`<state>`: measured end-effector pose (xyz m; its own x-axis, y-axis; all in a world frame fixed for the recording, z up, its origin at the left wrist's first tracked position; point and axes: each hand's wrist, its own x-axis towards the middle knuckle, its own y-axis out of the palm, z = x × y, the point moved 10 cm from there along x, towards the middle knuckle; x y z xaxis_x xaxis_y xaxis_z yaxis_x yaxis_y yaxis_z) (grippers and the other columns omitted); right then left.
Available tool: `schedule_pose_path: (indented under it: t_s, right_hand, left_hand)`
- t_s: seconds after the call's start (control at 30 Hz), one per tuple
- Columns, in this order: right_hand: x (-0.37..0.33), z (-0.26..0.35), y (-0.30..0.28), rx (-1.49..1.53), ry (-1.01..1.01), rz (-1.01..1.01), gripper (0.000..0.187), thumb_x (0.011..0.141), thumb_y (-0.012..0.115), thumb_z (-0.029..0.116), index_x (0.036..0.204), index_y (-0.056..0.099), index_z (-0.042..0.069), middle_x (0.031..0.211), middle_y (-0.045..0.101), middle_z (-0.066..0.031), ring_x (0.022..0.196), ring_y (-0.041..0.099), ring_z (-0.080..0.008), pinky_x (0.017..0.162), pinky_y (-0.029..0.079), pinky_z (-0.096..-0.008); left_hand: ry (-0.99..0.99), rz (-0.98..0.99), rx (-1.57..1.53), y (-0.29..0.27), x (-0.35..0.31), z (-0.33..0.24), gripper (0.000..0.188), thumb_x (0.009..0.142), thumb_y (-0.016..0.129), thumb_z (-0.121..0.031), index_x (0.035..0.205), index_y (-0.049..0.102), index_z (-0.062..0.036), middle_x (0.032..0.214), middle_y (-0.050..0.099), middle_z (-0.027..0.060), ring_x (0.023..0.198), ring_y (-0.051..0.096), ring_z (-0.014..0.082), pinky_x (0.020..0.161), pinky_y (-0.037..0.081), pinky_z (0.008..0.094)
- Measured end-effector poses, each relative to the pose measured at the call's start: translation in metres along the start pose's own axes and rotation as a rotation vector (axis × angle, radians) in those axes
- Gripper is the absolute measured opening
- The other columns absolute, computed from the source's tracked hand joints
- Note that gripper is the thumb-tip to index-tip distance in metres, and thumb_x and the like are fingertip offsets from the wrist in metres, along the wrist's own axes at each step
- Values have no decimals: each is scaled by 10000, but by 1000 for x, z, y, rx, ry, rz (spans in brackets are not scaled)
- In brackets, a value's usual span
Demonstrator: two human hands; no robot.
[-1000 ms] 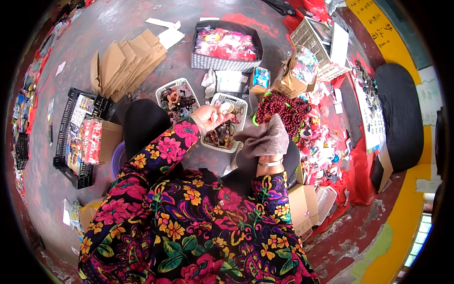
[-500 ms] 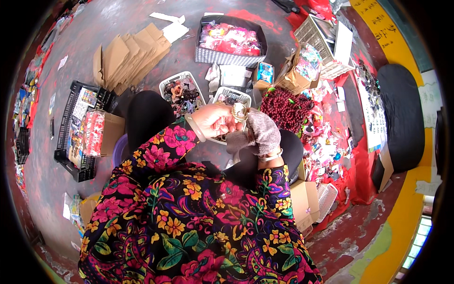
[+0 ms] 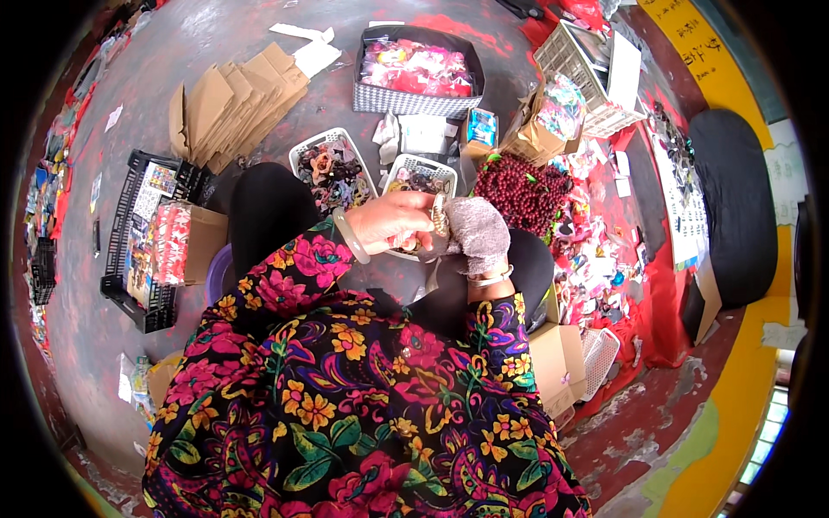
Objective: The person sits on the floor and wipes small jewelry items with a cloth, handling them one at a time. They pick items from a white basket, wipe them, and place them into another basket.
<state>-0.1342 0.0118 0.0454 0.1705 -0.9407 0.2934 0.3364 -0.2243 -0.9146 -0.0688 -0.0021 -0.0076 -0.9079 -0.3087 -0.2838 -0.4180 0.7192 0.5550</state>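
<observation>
My left hand (image 3: 390,223), with a pale bangle at its wrist, has its fingers closed on a small gold beaded ring-shaped piece (image 3: 439,214). Against the piece's other side is my right hand (image 3: 477,233), curled inside a fuzzy grey-brown glove-like covering that hides its fingers; what it grips cannot be made out. Just beyond the hands, a white basket (image 3: 453,177) holds small dark and light items, partly hidden by my left hand. Beside it, a second white basket (image 3: 371,183) is filled with dark and coloured hair ties or similar bands (image 3: 332,173).
A heap of dark red beads (image 3: 522,194) lies right of the hands, near an opened carton (image 3: 522,142). Farther off stands a patterned box (image 3: 414,104) of pink packets. To the left are flattened cardboard (image 3: 233,104) and a black crate (image 3: 117,281). A carton (image 3: 553,367) sits by my right elbow.
My left fingers have gone from curled under to reaching forward over the beaded piece, which has turned edge-on. My right hand has rotated and its covering looks more bunched into a fist.
</observation>
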Motion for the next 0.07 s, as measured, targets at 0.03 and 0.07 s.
schedule_pose_path:
  t_s: [0.03, 0.07]
  right_hand:
    - [-2, -7, 11, -22, 15, 25, 325, 535, 676, 280, 799, 606, 106, 711, 572, -107, 703, 564, -294, 616, 444, -379]
    - [-8, -19, 27, -5, -3, -27, 407, 505, 693, 275, 860, 595, 102, 759, 580, -98, 738, 564, -305, 630, 447, -390]
  left_hand:
    - [-8, 24, 37, 0, 3, 3, 351, 860, 508, -138, 1174, 425, -6, 1006, 572, 126, 725, 583, 153, 483, 400, 174]
    - [-14, 44, 78, 0, 4, 6, 395, 856, 523, -148, 1208, 404, -15, 1016, 569, 122, 745, 585, 165, 488, 403, 175]
